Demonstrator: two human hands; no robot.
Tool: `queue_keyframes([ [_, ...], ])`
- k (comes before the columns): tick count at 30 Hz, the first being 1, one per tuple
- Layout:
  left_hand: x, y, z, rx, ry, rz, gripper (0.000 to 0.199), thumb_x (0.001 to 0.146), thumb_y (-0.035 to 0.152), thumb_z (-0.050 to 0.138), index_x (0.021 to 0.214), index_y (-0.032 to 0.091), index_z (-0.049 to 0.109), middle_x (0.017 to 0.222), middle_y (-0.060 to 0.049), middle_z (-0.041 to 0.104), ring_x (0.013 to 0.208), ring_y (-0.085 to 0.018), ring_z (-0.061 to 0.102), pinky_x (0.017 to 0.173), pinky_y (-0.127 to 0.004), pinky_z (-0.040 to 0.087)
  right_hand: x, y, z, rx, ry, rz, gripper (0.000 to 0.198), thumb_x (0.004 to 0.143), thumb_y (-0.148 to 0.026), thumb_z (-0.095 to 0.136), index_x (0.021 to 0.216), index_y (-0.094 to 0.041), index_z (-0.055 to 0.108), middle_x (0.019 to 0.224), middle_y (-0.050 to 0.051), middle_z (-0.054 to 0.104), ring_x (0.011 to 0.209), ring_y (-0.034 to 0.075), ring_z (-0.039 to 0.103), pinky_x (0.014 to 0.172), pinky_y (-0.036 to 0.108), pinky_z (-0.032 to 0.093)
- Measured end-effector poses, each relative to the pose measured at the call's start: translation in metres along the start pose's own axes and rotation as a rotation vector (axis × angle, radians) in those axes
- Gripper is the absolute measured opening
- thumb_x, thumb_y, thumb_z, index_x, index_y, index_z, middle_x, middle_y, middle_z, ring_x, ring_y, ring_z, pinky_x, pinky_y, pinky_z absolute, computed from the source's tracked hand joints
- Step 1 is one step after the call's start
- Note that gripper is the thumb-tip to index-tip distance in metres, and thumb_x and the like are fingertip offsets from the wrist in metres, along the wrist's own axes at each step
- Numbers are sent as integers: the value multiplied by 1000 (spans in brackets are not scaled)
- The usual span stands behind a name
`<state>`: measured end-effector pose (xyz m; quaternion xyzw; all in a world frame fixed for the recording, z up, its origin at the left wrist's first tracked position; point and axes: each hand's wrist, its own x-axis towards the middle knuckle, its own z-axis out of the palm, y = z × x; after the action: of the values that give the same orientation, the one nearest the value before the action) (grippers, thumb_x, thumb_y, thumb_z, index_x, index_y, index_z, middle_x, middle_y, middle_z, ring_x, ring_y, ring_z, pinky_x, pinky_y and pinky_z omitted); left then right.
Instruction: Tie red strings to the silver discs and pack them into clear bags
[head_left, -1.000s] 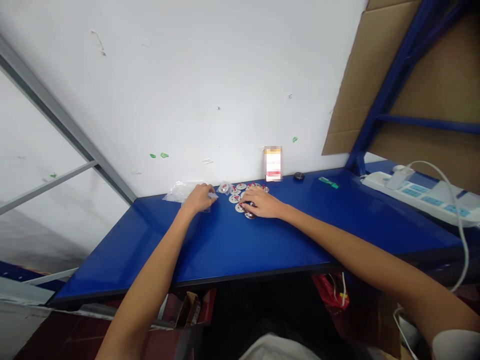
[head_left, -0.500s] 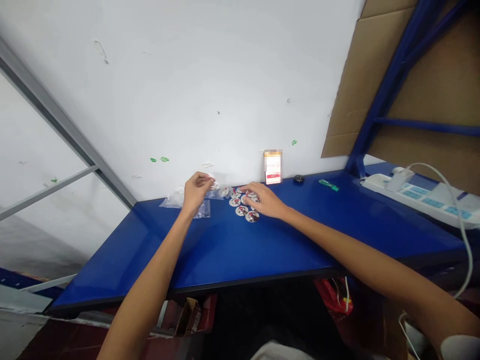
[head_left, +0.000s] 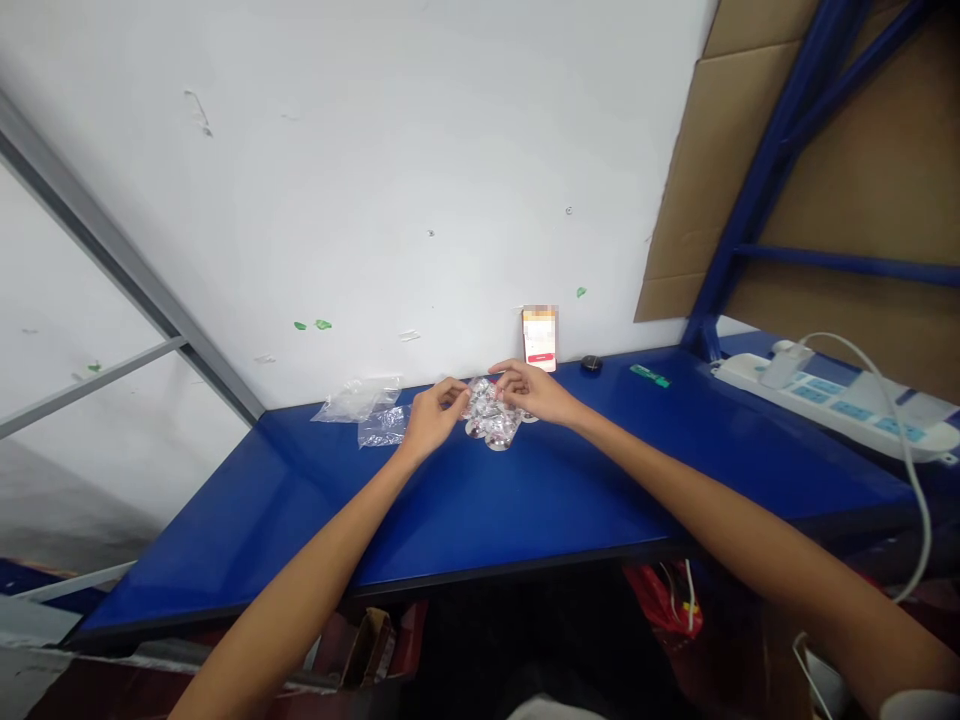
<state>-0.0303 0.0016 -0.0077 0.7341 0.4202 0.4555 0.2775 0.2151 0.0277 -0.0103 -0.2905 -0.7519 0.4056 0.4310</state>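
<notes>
A clear plastic bag stretches between my two hands, crinkled and shiny. My left hand pinches its left edge between thumb and fingers. On the other side, my right hand has its fingertips closed at the bag's right edge; whether a badge is also between them is hidden. Under and around the bag lie several round badges, silvery with red marks, partly covered by the plastic and the hands.
More clear plastic bags lie left on the blue table. A lit phone leans against the white wall. Behind my right hand are a black round object and a green item. A white power strip lies far right.
My left hand has moved right and lower, bringing the plastic bag over the badges. My right hand has gone from the badges to the bag's edge. The view has shifted slightly.
</notes>
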Motion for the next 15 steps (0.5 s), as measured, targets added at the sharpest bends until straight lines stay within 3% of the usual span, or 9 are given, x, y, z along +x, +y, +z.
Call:
queue_keyframes([
  [2, 0, 0, 3, -93, -39, -52, 30, 92, 48, 72, 91, 18, 73, 75, -2, 70, 69, -19, 69, 64, -30, 61, -2, -4, -5, -145, -21, -29, 41, 93, -27, 65, 133, -22, 58, 97, 3, 74, 79, 19, 70, 77, 37, 59],
  [5, -1, 2, 11, -251, -38, -171, 32, 88, 49, 76, 89, 17, 73, 76, -4, 73, 67, -20, 71, 64, -32, 63, -9, -15, -3, -502, 4, -125, 48, 96, -35, 66, 141, -23, 55, 117, 10, 74, 106, 28, 70, 94, 46, 55],
  [7, -3, 4, 14, -289, 5, -209, 32, 86, 47, 79, 92, 16, 74, 80, -6, 75, 69, -21, 72, 65, -33, 64, -14, -22, 5, -737, 30, -203, 68, 90, -47, 75, 148, -21, 50, 134, 16, 67, 123, 36, 63, 104, 52, 50],
  [9, -4, 7, 17, -307, 17, -203, 31, 84, 45, 81, 93, 16, 73, 81, -6, 76, 69, -21, 73, 67, -34, 64, -15, -25, 13, -915, 46, -254, 85, 84, -52, 80, 152, -15, 45, 139, 21, 62, 126, 41, 58, 106, 55, 46],
  [12, -5, 10, 19, -365, -24, -181, 31, 83, 44, 82, 93, 16, 73, 81, -5, 76, 71, -21, 74, 69, -35, 65, -14, -23, 22, -1085, 75, -274, 67, 88, -44, 74, 141, -10, 52, 124, 22, 66, 116, 41, 59, 105, 56, 43],
  [15, -5, 11, 20, -415, -48, -197, 31, 82, 43, 82, 94, 16, 73, 79, -4, 75, 72, -20, 73, 68, -34, 64, -13, -20, 21, -1071, 84, -271, 43, 89, -36, 71, 122, -13, 59, 112, 18, 67, 107, 38, 59, 99, 50, 44],
])
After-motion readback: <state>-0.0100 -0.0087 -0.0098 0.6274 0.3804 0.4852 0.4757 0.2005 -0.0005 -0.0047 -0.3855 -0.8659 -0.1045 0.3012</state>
